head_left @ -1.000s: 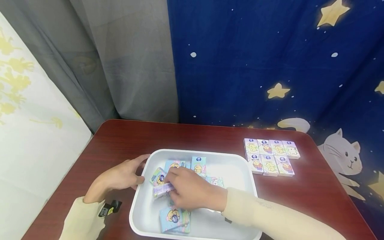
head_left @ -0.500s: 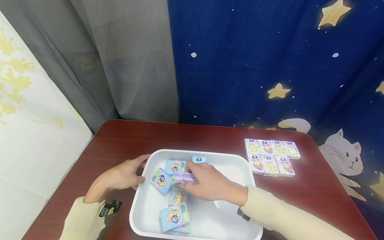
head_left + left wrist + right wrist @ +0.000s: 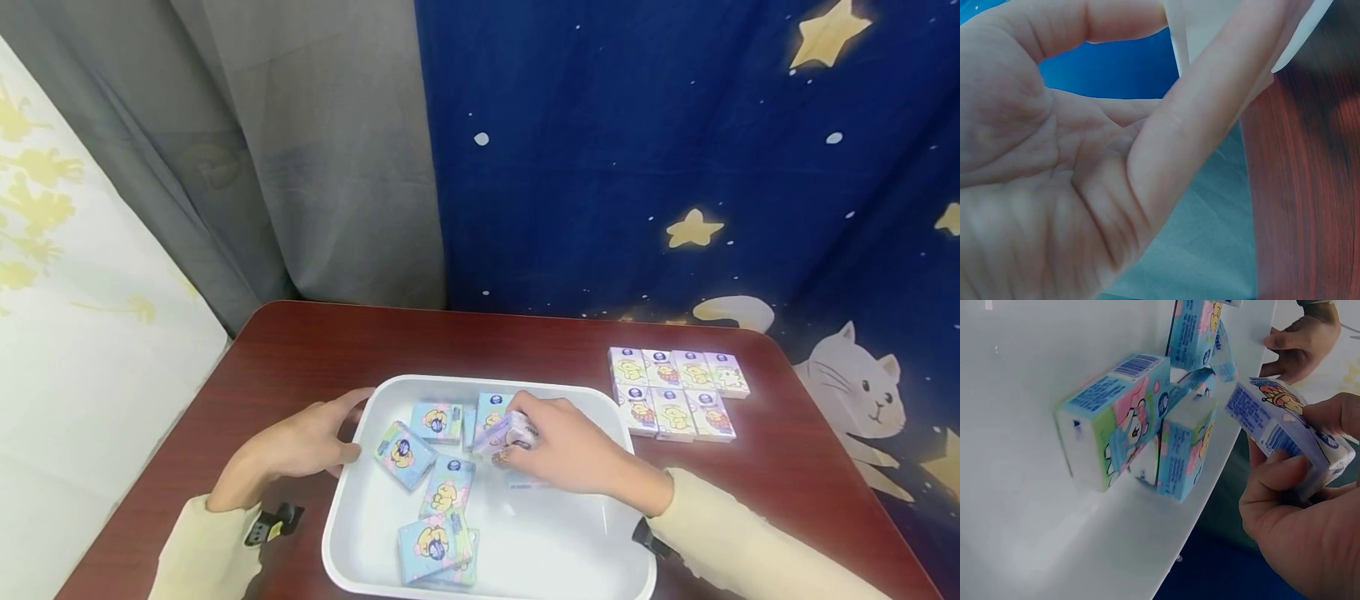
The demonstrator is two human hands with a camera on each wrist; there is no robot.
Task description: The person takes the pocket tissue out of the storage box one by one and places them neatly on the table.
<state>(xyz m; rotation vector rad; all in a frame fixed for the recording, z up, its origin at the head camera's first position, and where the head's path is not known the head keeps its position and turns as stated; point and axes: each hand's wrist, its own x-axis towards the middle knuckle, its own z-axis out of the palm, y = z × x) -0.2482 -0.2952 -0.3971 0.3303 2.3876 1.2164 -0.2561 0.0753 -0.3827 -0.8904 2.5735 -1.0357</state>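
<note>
Your R hand pinches a tilted purple pack over tray — L hand spread at its side. Rows of packs lie right, nearer R.

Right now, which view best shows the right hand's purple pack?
The right wrist view: the purple pack appears large, printed sides showing. The head view shows it small, partly covered by the right hand; the left wrist view misses it.
</note>
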